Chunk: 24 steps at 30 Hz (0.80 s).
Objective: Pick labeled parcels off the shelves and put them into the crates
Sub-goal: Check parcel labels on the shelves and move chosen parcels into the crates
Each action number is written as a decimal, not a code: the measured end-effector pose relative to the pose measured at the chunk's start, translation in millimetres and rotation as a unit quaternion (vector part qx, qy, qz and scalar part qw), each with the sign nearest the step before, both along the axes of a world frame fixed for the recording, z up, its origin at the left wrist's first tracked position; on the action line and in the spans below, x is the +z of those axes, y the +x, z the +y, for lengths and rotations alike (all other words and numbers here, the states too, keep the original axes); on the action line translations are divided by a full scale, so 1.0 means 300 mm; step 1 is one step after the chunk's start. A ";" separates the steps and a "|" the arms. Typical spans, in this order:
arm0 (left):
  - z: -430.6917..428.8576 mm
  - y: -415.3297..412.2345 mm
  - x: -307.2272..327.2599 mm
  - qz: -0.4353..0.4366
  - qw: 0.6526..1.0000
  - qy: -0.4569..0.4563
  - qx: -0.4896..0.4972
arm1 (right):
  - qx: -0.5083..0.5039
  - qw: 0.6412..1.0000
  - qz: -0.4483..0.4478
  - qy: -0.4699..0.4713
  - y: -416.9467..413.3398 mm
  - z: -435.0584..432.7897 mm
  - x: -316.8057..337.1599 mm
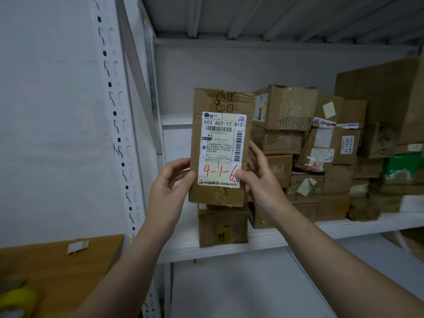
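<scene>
A tall brown cardboard parcel [220, 102] stands upright in the air in front of the shelf, its white shipping label facing me with "4-1-6" written in red. My left hand [169, 187] grips its lower left edge, thumb on the label's corner. My right hand [259, 180] grips the lower right edge, thumb on the label beside the red digits. Below the held parcel a smaller brown box [222, 228] with a yellow sticker sits on the white shelf [298, 235]. No crate is in view.
Several stacked cardboard parcels [321, 145] fill the shelf to the right, with a green box [401, 168] among them. A white perforated upright [114, 125] stands at left. A brown box [57, 271] with a yellow object [18, 299] lies at lower left.
</scene>
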State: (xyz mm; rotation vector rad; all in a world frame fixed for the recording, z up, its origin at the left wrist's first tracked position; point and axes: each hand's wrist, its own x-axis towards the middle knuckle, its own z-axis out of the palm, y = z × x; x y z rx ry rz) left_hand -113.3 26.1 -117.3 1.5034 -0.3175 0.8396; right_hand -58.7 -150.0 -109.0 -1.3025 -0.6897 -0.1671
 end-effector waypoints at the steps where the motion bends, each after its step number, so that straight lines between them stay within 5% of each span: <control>1: 0.001 -0.003 -0.003 0.001 1.000 -0.006 0.000 | 0.000 1.000 -0.001 -0.001 -0.001 0.004 -0.003; 7: 0.005 -0.031 -0.008 -0.001 1.000 -0.019 -0.008 | 0.011 1.000 0.002 0.000 -0.018 0.028 -0.009; 10: 0.025 -0.060 -0.048 -0.004 0.995 0.080 0.063 | 0.007 1.000 0.005 -0.005 -0.051 0.050 -0.027; 13: 0.055 -0.123 -0.146 -0.031 0.945 0.272 0.176 | 0.000 1.000 0.001 -0.017 -0.101 0.092 -0.072; 17: 0.107 -0.173 -0.294 -0.016 0.823 0.476 0.311 | 0.008 0.999 0.025 -0.028 -0.138 0.176 -0.165; 24: 0.210 -0.182 -0.391 0.046 0.774 0.541 0.326 | 0.048 0.984 0.139 -0.100 -0.121 0.284 -0.319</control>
